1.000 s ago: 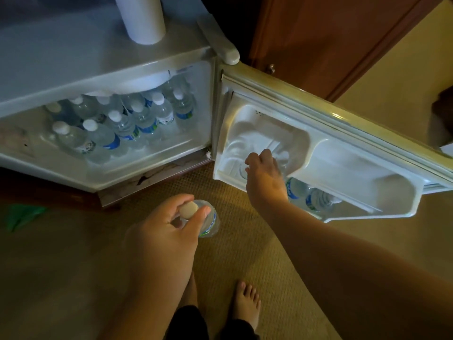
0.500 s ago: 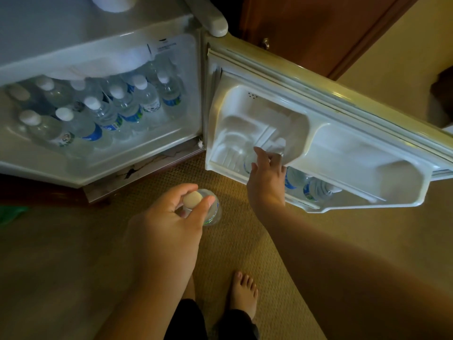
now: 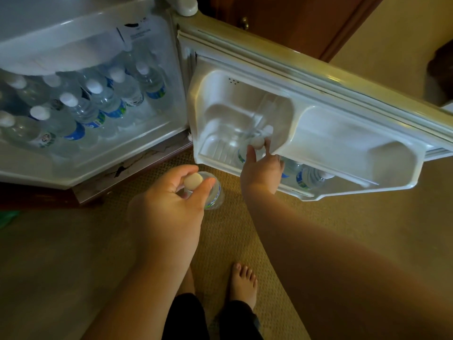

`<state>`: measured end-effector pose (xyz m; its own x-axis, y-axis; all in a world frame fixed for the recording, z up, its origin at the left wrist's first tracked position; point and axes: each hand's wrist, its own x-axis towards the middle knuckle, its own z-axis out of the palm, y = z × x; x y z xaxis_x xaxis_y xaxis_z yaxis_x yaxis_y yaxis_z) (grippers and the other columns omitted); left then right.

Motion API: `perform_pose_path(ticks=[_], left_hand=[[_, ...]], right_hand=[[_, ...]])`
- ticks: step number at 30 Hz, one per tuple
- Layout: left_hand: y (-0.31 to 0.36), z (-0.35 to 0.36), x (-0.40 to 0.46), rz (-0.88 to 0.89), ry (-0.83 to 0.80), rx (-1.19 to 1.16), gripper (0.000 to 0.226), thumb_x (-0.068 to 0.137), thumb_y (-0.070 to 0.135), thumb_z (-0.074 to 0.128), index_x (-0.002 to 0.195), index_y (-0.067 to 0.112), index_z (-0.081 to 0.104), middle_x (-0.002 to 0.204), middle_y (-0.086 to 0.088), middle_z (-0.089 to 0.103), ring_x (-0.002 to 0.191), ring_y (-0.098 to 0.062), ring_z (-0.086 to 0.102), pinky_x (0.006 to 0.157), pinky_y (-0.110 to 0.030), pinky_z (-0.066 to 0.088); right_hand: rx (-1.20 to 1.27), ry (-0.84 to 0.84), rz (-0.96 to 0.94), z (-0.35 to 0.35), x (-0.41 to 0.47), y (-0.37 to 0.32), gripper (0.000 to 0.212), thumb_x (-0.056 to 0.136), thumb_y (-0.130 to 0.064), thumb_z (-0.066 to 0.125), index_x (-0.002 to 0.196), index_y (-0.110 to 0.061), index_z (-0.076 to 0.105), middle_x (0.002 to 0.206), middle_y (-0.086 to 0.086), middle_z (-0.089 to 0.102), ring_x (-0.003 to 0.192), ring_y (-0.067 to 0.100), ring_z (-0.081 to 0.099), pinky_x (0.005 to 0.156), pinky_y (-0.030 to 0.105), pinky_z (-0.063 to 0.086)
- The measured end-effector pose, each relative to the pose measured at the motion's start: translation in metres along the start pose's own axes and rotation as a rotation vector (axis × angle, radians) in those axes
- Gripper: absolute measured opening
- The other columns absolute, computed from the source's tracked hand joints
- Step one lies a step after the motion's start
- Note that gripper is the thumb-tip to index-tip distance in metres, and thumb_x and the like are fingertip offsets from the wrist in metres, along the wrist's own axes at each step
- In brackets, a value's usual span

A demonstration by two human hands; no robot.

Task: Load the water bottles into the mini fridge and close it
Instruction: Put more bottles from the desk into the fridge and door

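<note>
Both hands are busy with bottles. Her right hand reaches into the door shelf at about one o'clock, thumb and fingers pinched round the white cap of a water bottle standing in the shelf's left pocket. The left hand, at the centre, holds a second bottle by its cap and neck over the carpet, hanging straight down. More bottles lie in the lower door rack just right of her wrist, and the mini fridge at ten o'clock is packed with upright ones. The door is wide open. I'd judge these bottles fairly heavy when full, thin-walled and squashy, perhaps slick. The stiff cap and neck make the surest hold for lowering one into a narrow pocket.
</note>
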<state>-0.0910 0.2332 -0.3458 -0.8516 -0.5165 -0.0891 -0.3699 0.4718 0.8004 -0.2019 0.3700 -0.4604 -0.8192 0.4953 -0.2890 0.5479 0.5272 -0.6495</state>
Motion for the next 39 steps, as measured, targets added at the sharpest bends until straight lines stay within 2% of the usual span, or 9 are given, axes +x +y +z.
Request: perform_pose_path(ticks=[6, 10, 19, 24, 26, 29, 32, 35, 39], left_hand=[[-0.004, 0.016, 0.013, 0.018, -0.012, -0.038, 0.032, 0.084, 0.041, 0.083, 0.112, 0.027, 0.077, 0.097, 0.008, 0.078, 0.089, -0.004, 0.073, 0.074, -0.040, 0.064], [0.001, 0.026, 0.025, 0.066, -0.019, -0.023, 0.036, 0.084, 0.041, 0.082, 0.115, 0.022, 0.078, 0.101, 0.005, 0.079, 0.092, -0.010, 0.073, 0.078, -0.039, 0.064], [0.008, 0.035, 0.043, 0.165, -0.019, 0.020, 0.035, 0.085, 0.037, 0.084, 0.113, 0.017, 0.078, 0.099, 0.001, 0.079, 0.087, -0.015, 0.075, 0.075, -0.037, 0.064], [0.003, 0.040, 0.042, 0.154, -0.040, 0.031, 0.034, 0.085, 0.040, 0.083, 0.112, 0.020, 0.078, 0.099, 0.002, 0.079, 0.088, -0.014, 0.074, 0.077, -0.040, 0.063], [0.002, 0.041, 0.041, 0.144, -0.051, 0.040, 0.034, 0.084, 0.041, 0.083, 0.111, 0.021, 0.078, 0.098, 0.003, 0.079, 0.088, -0.014, 0.074, 0.078, -0.040, 0.063], [0.004, 0.043, 0.041, 0.142, -0.068, 0.024, 0.032, 0.084, 0.041, 0.084, 0.109, 0.023, 0.078, 0.094, 0.004, 0.078, 0.085, -0.015, 0.074, 0.076, -0.039, 0.062], [0.011, 0.048, 0.044, 0.149, -0.083, 0.027, 0.029, 0.084, 0.040, 0.084, 0.107, 0.025, 0.078, 0.092, 0.006, 0.077, 0.085, -0.013, 0.072, 0.076, -0.033, 0.060], [0.017, 0.056, 0.050, 0.168, -0.076, 0.025, 0.028, 0.084, 0.040, 0.084, 0.106, 0.024, 0.079, 0.091, 0.005, 0.077, 0.083, -0.016, 0.072, 0.076, -0.040, 0.061], [0.025, 0.070, 0.060, 0.238, -0.074, 0.046, 0.032, 0.083, 0.035, 0.086, 0.108, 0.017, 0.079, 0.094, 0.001, 0.079, 0.083, -0.017, 0.074, 0.073, -0.035, 0.061]], right_hand=[[0.088, 0.033, 0.149, -0.008, -0.001, 0.005, 0.044, 0.100, -0.048, 0.059, 0.131, -0.017, 0.061, 0.123, 0.007, 0.069, 0.117, 0.029, 0.063, 0.095, 0.038, 0.048], [0.092, 0.037, 0.151, -0.020, -0.004, 0.009, 0.031, 0.101, -0.043, 0.060, 0.123, -0.022, 0.064, 0.112, 0.002, 0.074, 0.103, 0.027, 0.067, 0.078, 0.032, 0.042], [0.008, -0.066, 0.103, -0.041, -0.005, 0.015, 0.028, 0.102, -0.040, 0.058, 0.127, -0.028, 0.061, 0.114, 0.002, 0.074, 0.105, 0.025, 0.069, 0.084, 0.034, 0.049], [0.025, -0.120, 0.032, -0.066, -0.048, 0.026, 0.039, 0.099, -0.033, 0.061, 0.137, -0.032, 0.055, 0.133, -0.006, 0.058, 0.091, 0.015, 0.068, 0.083, 0.041, 0.059], [0.022, -0.143, -0.150, -0.089, -0.070, 0.012, 0.025, 0.097, -0.031, 0.065, 0.122, -0.028, 0.066, 0.116, -0.011, 0.062, 0.082, 0.007, 0.066, 0.079, 0.042, 0.059], [0.086, 0.020, -0.704, -0.140, -0.074, -0.032, 0.012, 0.096, -0.018, 0.068, 0.105, -0.015, 0.073, 0.100, -0.003, 0.066, 0.079, 0.010, 0.065, 0.064, 0.037, 0.057], [-0.017, 0.250, -1.027, -0.184, -0.037, -0.077, 0.015, 0.095, -0.013, 0.065, 0.106, -0.005, 0.073, 0.098, 0.012, 0.062, 0.090, 0.028, 0.059, 0.075, 0.037, 0.046], [-0.282, 0.348, -0.988, -0.203, 0.013, -0.104, 0.031, 0.097, -0.028, 0.058, 0.120, -0.010, 0.067, 0.110, 0.017, 0.060, 0.100, 0.036, 0.055, 0.081, 0.035, 0.036], [-0.570, 0.218, -0.806, -0.189, 0.057, -0.098, 0.050, 0.104, -0.057, 0.033, 0.125, -0.021, 0.060, 0.115, 0.012, 0.060, 0.107, 0.038, 0.056, 0.087, 0.046, 0.042]])
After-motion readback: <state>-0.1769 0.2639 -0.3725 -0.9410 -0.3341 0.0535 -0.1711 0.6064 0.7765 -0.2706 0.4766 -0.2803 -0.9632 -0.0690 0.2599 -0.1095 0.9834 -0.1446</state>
